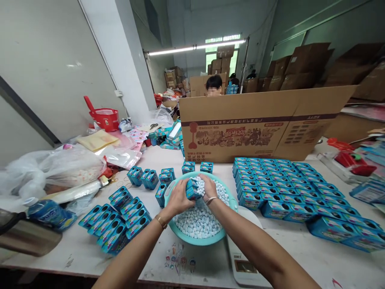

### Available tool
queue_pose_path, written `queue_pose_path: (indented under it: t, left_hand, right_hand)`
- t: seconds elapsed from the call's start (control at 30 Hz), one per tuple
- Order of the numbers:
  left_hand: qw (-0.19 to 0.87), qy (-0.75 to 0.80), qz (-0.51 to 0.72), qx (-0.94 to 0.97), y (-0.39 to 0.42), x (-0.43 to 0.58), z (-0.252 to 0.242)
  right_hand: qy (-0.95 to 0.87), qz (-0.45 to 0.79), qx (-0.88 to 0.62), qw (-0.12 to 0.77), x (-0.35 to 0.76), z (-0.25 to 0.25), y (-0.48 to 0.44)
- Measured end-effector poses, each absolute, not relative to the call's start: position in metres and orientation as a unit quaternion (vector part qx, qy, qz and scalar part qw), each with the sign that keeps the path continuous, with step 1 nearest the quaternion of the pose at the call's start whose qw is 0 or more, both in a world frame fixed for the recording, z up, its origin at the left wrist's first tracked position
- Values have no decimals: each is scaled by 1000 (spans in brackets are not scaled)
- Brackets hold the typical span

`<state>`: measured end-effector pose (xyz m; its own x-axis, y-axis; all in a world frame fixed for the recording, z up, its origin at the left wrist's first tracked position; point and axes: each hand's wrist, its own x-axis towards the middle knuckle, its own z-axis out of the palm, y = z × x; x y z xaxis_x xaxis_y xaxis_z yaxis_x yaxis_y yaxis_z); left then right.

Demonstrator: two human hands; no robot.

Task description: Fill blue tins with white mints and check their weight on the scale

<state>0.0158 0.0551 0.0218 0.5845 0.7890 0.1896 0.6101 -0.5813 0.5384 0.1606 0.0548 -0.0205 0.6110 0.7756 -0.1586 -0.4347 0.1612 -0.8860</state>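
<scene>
A turquoise basin (pixel 198 240) holds many small pale-blue and white candy-like pellets (pixel 195 224). Over it, my left hand (pixel 179 196) grips a small blue box (pixel 191 189), tilted with its end toward the right. My right hand (pixel 208 188) is curled at that end among the pellets, fingers partly hidden; some pellets lie heaped between hand and box. The basin appears to rest partly on a white digital scale (pixel 245 257). A few more blue boxes (pixel 167 176) stand just behind and left of the basin.
Rows of blue boxes (pixel 270 180) stand at right, and another group (pixel 120 220) at left. A large cardboard carton (pixel 234 128) blocks the back, with a person (pixel 214 84) behind it. A steel flask (pixel 27 235), bottle (pixel 49 212) and plastic bags (pixel 69 164) crowd the left.
</scene>
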Motion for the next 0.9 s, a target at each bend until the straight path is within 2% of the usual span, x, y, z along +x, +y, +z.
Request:
queue_pose_path:
  t: [0.23, 0.63, 0.9]
  left_hand:
    - [228, 428, 270, 832, 50, 21, 29]
    - [335, 377, 366, 782, 48, 27, 17]
    - [339, 388, 357, 779, 50, 28, 17]
  right_hand:
    - [-213, 412, -487, 740, 158, 17, 60]
    - [-236, 417, -496, 724, 164, 44, 56]
    - [-284, 454, -488, 689, 158, 59, 48]
